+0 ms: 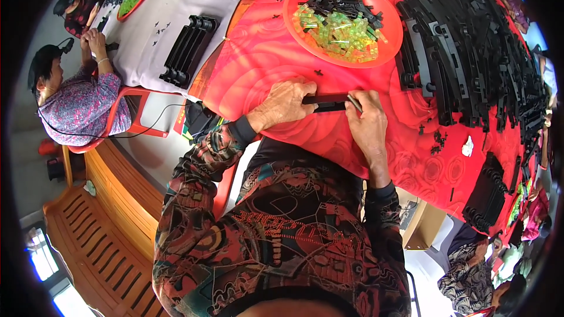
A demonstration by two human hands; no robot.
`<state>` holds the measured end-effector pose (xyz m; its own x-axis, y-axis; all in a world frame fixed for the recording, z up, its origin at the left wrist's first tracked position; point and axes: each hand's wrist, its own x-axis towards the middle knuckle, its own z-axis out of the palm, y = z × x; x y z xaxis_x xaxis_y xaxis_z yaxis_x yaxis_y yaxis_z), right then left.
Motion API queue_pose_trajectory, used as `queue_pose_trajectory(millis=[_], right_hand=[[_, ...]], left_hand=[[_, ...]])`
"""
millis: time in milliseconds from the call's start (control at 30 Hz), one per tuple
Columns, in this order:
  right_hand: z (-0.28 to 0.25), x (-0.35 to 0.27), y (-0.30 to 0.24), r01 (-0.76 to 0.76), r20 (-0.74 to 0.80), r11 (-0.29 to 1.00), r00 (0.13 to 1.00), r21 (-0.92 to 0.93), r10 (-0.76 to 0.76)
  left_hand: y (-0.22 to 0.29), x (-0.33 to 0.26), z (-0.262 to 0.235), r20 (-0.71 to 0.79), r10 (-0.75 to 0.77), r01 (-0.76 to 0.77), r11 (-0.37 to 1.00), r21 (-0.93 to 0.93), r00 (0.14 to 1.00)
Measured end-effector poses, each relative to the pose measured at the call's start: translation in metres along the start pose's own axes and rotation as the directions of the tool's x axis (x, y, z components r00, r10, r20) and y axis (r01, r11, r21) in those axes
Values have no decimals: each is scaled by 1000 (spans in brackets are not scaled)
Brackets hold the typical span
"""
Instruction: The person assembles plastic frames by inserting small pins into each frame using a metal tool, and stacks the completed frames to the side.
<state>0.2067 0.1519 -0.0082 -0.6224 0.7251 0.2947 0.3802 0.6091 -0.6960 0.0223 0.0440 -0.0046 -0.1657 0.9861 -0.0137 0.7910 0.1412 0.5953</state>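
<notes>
A long black plastic part (329, 105) lies level between my hands, just over the near edge of the red-covered table. My left hand (286, 104) is closed round its left end. At the other end, my right hand (369, 120) pinches a small greyish strip (355, 103) against the part; what that strip is, I cannot make out. Beyond my hands is an orange-red bowl (291, 26) with black clip-like pieces (341, 9) and yellow-green translucent pieces (346, 38) in it.
To the right rises a large heap of long black plastic parts (458, 53). A black stack (486, 194) sits near the right edge. Small black bits (437, 141) and crumpled white paper (467, 147) lie on the red cloth (252, 64). At left, co-workers (82, 97) sit by a grey-covered table (170, 0).
</notes>
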Motion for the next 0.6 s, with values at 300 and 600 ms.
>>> queue_pose_trajectory(millis=[300,600], right_hand=[[0,12,-9,-20,158,987,986,-157,45],[11,24,-19,-77,292,932,938,-355,189]], left_hand=[[7,6,-3,58,-100,98,994,46,993],[2,7,1,48,-88,86,995,40,995]])
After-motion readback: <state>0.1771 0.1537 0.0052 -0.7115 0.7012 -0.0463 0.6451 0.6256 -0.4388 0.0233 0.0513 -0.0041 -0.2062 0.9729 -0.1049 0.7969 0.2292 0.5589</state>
